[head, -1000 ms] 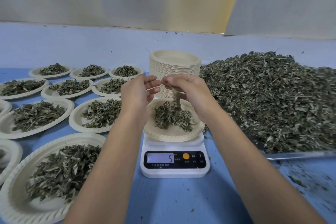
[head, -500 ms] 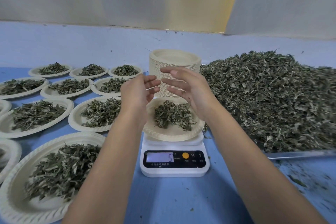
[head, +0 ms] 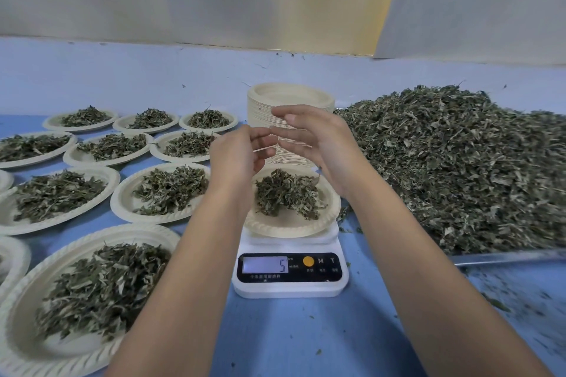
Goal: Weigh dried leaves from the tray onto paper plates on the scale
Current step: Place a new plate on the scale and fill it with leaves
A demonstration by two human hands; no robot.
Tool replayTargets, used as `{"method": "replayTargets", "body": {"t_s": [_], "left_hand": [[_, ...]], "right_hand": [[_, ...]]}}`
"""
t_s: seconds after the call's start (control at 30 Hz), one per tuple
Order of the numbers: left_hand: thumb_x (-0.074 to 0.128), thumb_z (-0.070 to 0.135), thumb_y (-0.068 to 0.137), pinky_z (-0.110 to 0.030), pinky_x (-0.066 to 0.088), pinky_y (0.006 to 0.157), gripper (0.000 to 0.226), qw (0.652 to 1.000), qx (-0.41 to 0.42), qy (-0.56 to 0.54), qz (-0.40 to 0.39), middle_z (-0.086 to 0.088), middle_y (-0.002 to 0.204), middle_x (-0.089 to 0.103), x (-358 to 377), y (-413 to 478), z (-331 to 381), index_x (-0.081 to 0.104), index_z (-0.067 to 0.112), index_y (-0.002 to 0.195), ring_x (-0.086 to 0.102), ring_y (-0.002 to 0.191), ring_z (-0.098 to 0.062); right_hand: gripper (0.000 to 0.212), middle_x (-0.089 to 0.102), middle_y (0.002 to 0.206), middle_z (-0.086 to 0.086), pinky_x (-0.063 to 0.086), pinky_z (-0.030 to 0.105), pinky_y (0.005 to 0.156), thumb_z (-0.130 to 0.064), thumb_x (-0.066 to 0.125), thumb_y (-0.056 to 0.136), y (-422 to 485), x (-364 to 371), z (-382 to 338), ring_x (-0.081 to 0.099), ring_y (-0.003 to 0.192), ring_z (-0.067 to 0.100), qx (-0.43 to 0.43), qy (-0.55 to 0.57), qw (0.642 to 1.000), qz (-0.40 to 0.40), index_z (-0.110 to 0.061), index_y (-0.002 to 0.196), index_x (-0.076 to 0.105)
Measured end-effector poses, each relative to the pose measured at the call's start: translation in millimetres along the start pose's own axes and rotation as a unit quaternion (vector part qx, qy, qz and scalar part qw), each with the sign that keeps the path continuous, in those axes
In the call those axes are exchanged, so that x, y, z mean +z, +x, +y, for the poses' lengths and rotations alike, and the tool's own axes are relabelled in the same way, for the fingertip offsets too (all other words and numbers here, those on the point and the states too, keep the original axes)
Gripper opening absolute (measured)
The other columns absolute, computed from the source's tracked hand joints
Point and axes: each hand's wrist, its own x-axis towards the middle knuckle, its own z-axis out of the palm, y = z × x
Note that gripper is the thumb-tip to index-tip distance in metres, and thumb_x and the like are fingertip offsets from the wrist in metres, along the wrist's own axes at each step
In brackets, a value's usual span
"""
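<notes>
Head view: hovering just above the paper plate [head: 291,230] of dried leaves [head: 284,193] on the scale [head: 291,286], left hand [head: 235,159] and right hand [head: 321,144] nearly fingertip to fingertip, both relaxed, gripping nothing. Reading 5 below the wrists. Lying right of the right hand, the heaped tray [head: 505,258]; left of the left hand, filled plates [head: 127,208]; behind the fingers, stacked empty plates [head: 291,95].
</notes>
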Motion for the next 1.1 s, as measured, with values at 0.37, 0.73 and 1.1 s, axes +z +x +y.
{"method": "replayTargets", "body": {"t_s": [0.37, 0.73, 1.1], "left_hand": [[0.043, 0.009, 0.091, -0.014, 0.038, 0.049, 0.024, 0.998, -0.004, 0.046, -0.045, 0.006, 0.056, 0.067, 21.4, -13.3, -7.0, 0.065, 0.01, 0.082, 0.056, 0.053, -0.008], [0.044, 0.009, 0.091, -0.013, 0.039, 0.048, 0.023, 0.996, -0.012, 0.048, -0.071, 0.005, 0.06, 0.068, 27.9, -19.2, -10.1, 0.066, 0.01, 0.083, 0.057, 0.054, -0.007], [0.043, 0.009, 0.092, -0.015, 0.039, 0.05, 0.024, 0.996, -0.007, 0.06, -0.069, 0.003, 0.063, 0.069, 26.2, -17.6, -11.5, 0.066, 0.009, 0.084, 0.058, 0.054, -0.008]], "right_hand": [[0.029, 0.069, 0.107, 0.0, 0.049, 0.029, 0.087, -0.006, 0.046, 0.091, 1.1, -76.5, 8.0, 0.061, 0.097, 0.015, 0.044, -0.338, 0.916, 0.212, -0.018, 0.1, 0.071], [0.045, 0.034, 0.151, 0.011, 0.038, 0.04, 0.104, -0.023, 0.048, 0.098, 4.8, -139.8, 61.6, 0.033, 0.137, 0.029, 0.254, -0.574, 0.759, 0.172, -0.019, 0.142, 0.041], [0.037, 0.039, 0.144, 0.017, 0.036, 0.045, 0.106, -0.021, 0.045, 0.097, 7.2, -137.9, 73.3, 0.044, 0.127, 0.034, 0.339, -0.582, 0.727, 0.133, 0.0, 0.127, 0.05]]}}
